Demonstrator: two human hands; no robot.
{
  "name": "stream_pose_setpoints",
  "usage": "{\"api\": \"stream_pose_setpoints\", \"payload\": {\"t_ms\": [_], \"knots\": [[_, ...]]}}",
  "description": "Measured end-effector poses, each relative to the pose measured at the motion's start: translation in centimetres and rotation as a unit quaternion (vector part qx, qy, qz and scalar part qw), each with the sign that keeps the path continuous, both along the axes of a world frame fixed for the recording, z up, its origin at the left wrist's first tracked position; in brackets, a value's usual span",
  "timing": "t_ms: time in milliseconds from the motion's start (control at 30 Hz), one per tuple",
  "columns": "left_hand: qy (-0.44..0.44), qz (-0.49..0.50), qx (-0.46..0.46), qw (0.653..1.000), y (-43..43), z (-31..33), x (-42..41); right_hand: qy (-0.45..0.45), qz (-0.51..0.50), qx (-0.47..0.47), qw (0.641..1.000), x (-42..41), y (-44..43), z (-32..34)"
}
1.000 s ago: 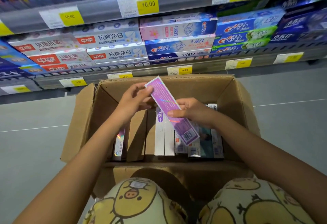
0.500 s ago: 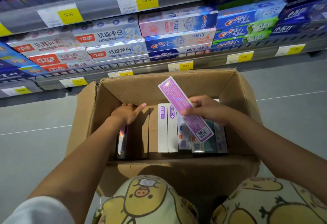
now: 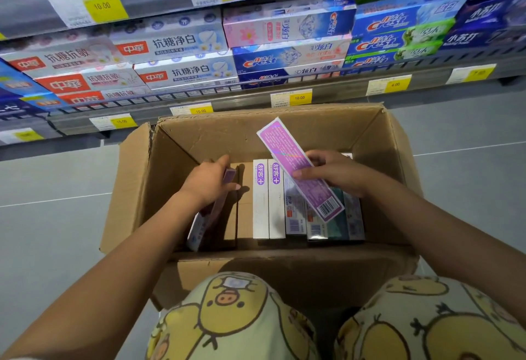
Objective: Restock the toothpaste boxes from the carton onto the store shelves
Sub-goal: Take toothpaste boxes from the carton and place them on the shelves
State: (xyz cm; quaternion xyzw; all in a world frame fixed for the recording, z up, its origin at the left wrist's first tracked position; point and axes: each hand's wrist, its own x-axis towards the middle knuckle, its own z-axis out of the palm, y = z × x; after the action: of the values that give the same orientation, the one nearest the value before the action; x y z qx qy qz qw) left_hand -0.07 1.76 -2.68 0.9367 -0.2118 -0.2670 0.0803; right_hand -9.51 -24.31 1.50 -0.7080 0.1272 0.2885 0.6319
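A purple toothpaste box [image 3: 287,149] is pinched between the thumb and fingers of the right hand [image 3: 333,173] above the open carton [image 3: 199,137]. The box is held tilted, with its far end toward 10 o'clock of the hand and its barcode end toward 6 o'clock. A second box [image 3: 199,228], at the carton's left side, is gripped near its top by the curled left hand [image 3: 209,181] and runs from that hand toward 7 o'clock. A row of upright boxes [image 3: 269,211] is seen between the hands. Stocked shelves [image 3: 242,100] are seen at 12 o'clock of the carton.
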Motion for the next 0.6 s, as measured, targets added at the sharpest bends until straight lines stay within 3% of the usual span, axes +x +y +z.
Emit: {"api": "stream_pose_setpoints", "payload": {"t_ms": [233,467,600], "knots": [[0.015,0.090,-0.145,0.985,0.5,0.7,-0.6,0.057,-0.010,0.119,0.991,0.3,0.4,0.2],[0.082,0.202,-0.294,0.931,1.5,3.4,1.1,0.040,0.042,0.004,0.998,1.2,1.4,0.2],[0.100,0.242,-0.367,0.893,1.5,4.4,1.1,0.049,0.008,0.041,0.998,1.3,0.6,-0.7]]}}
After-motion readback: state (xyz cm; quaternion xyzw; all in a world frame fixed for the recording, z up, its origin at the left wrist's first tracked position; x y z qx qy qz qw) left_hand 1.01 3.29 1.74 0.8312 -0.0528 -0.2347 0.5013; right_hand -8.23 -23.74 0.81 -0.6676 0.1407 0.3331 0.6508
